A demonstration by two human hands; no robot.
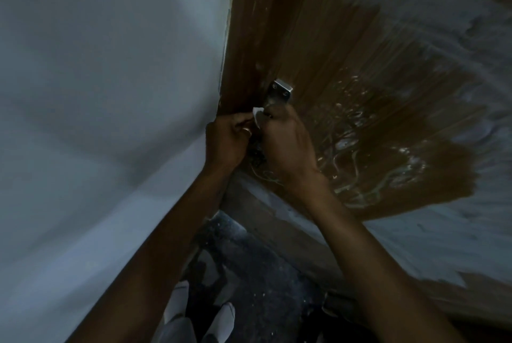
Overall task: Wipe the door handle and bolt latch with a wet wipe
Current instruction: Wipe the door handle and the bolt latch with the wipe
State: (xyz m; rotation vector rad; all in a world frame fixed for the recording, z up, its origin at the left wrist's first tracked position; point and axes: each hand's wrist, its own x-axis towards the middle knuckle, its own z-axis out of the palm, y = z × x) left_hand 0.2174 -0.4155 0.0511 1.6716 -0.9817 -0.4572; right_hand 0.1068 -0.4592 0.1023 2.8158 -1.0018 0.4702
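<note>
Plainly, both grips close on the wet wipe (257, 117) at the door handle (281, 92) — left hand (225, 137) pinching, right hand (288, 143) wrapping — so a hard opposing tug could tear it.

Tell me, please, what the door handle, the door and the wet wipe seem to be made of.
Door handle: metal, silvery satin finish; its bright grey mount shows two dark screw holes. Door: wood or wood-look laminate, brown with straight grain lines, smeared with pale streaks. Wet wipe: thin white sheet, probably nonwoven fabric; only a crumpled, soft-looking corner shows.
</note>
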